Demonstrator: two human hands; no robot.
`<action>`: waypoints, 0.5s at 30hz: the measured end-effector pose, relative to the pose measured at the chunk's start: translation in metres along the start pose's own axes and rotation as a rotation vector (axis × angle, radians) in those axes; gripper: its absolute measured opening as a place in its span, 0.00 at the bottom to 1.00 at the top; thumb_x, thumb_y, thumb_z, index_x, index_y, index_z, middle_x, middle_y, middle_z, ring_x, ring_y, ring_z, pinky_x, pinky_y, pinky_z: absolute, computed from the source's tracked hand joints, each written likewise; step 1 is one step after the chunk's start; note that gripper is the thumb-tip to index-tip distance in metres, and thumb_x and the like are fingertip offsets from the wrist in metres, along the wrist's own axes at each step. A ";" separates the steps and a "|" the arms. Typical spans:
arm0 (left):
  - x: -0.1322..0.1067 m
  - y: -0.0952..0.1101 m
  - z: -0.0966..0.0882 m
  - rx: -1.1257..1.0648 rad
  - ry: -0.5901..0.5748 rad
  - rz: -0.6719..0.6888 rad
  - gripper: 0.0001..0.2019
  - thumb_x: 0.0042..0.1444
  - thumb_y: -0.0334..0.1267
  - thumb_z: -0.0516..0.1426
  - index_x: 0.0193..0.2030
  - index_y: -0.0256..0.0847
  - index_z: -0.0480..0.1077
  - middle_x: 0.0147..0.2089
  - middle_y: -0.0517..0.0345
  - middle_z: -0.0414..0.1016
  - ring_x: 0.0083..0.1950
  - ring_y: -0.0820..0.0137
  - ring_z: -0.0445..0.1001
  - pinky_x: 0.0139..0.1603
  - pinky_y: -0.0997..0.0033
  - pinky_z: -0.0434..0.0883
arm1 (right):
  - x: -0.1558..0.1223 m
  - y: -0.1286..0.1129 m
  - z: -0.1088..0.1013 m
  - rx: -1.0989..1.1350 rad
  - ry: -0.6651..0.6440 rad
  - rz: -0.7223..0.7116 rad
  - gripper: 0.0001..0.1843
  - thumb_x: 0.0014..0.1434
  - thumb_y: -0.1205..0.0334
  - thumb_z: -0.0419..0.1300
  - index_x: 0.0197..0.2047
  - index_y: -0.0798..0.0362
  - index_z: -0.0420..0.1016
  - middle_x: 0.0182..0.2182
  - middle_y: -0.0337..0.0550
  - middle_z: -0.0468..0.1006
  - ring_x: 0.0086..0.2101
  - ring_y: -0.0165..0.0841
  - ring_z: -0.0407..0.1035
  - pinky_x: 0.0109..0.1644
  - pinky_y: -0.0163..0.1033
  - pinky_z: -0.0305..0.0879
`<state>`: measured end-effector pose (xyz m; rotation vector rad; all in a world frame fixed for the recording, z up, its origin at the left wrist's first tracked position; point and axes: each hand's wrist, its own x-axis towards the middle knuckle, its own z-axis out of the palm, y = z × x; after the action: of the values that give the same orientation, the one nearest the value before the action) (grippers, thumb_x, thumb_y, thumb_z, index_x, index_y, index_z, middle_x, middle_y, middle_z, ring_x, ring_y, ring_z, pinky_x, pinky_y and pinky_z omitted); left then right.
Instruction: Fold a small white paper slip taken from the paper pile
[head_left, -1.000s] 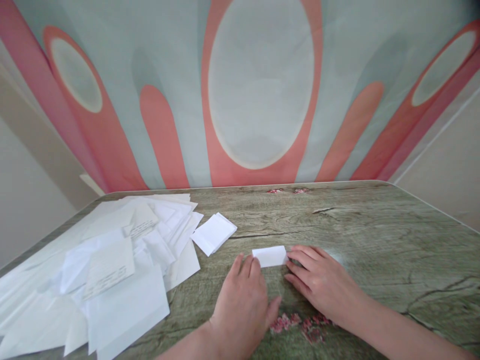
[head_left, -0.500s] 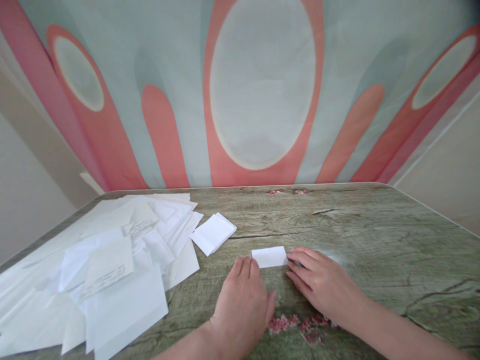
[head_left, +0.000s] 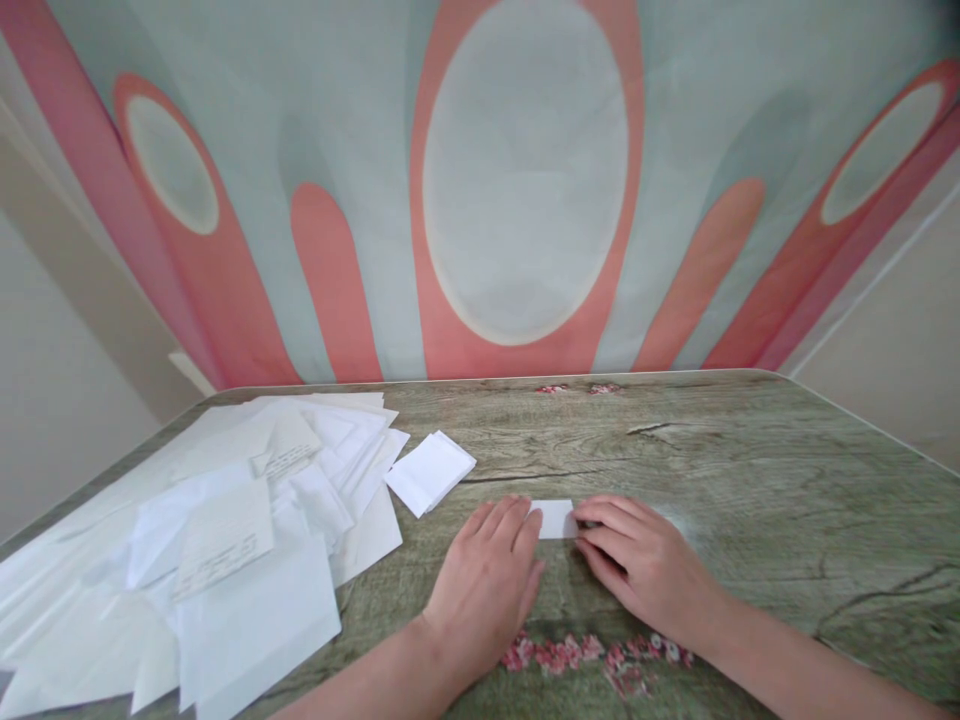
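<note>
A small folded piece of white paper [head_left: 556, 519] lies on the wood-patterned table in front of me. My left hand [head_left: 489, 568] rests palm down with its fingers stretched over the paper's left part, hiding that end. At the opposite end, the fingertips of my right hand [head_left: 646, 562] pinch the right edge. Just beyond my left hand sits a little stack of folded white papers [head_left: 430, 472], apart from both hands.
A spread heap of loose white sheets [head_left: 255, 620] covers the left side of the table [head_left: 750, 470]. Two sheets in it bear printed lines. Behind the table's far edge rises a patterned pink and grey-green backdrop [head_left: 525, 180].
My left hand has moved up and right, from the paper's lower left corner onto its left part. My right hand stays at the right edge. The view has shifted slightly.
</note>
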<state>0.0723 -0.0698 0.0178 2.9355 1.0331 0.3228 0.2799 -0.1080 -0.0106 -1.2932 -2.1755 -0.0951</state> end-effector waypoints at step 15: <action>-0.001 -0.002 0.006 -0.038 -0.031 0.030 0.15 0.60 0.34 0.51 0.54 0.39 0.66 0.58 0.45 0.66 0.59 0.57 0.65 0.61 0.52 0.61 | -0.006 0.010 0.008 0.039 -0.132 0.161 0.24 0.60 0.61 0.57 0.59 0.54 0.60 0.50 0.51 0.71 0.51 0.42 0.63 0.54 0.52 0.63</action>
<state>0.0715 -0.0680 0.0112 2.9150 0.9693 0.2927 0.2870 -0.1045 -0.0227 -1.4837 -2.1609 0.0990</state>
